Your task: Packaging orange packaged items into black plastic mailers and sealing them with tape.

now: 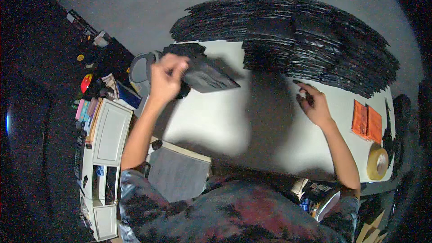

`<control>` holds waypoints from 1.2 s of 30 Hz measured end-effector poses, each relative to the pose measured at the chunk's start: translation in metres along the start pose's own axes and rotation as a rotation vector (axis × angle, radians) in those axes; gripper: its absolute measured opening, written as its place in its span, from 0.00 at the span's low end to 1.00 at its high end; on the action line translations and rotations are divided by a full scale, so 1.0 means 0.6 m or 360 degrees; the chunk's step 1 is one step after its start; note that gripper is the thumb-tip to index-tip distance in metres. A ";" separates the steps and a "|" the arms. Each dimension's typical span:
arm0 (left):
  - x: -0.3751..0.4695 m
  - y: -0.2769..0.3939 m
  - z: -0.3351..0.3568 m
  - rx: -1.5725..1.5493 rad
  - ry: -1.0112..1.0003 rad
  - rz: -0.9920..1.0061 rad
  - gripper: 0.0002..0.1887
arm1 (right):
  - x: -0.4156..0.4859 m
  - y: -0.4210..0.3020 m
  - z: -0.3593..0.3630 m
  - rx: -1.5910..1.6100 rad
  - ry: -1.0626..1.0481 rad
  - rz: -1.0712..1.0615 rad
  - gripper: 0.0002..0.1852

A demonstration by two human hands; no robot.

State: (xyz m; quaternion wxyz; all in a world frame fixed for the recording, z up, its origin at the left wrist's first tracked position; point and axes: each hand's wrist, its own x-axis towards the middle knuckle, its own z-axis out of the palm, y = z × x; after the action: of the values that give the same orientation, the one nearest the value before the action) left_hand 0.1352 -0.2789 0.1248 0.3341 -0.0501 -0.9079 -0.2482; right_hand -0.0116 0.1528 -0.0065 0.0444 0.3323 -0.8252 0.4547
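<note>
My left hand (pixel 170 74), blurred by motion, has its fingers curled at the edge of a flat black plastic packet (pixel 214 76) over the table's left side; whether it grips the packet I cannot tell. Under and behind that hand lies a small dark pile (pixel 189 50). My right hand (pixel 312 103) is above the white table (pixel 216 118), its thumb and index finger apart, near the front edge of long overlapping rows of black plastic packets (pixel 290 37). Nothing shows between its fingers.
Orange packets (pixel 374 123) and a roll of packing tape (pixel 377 163) lie at the table's right edge. A white cabinet (pixel 112 131) stands at the left, with boxes beside it. A grey-topped box or stool (pixel 179 172) is below the table's left edge.
</note>
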 end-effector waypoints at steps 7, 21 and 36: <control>0.160 -0.178 -0.115 0.0223 0.0560 -0.0195 0.17 | 0.010 -0.021 -0.012 -0.0080 -0.0090 0.0212 0.29; 0.300 -0.469 0.036 0.0541 0.0289 -0.0413 0.10 | 0.010 -0.003 -0.006 -0.0011 -0.0042 0.0304 0.28; 0.292 -0.524 0.091 -0.0056 -0.0001 -0.0121 0.16 | 0.010 -0.009 -0.010 -0.0068 -0.0116 0.0266 0.27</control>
State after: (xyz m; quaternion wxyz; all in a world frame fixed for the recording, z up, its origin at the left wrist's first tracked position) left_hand -0.1124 -0.5397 0.0684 0.3232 -0.0216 -0.9048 -0.2765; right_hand -0.0145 0.1525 0.0030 -0.0168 0.2775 -0.8606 0.4267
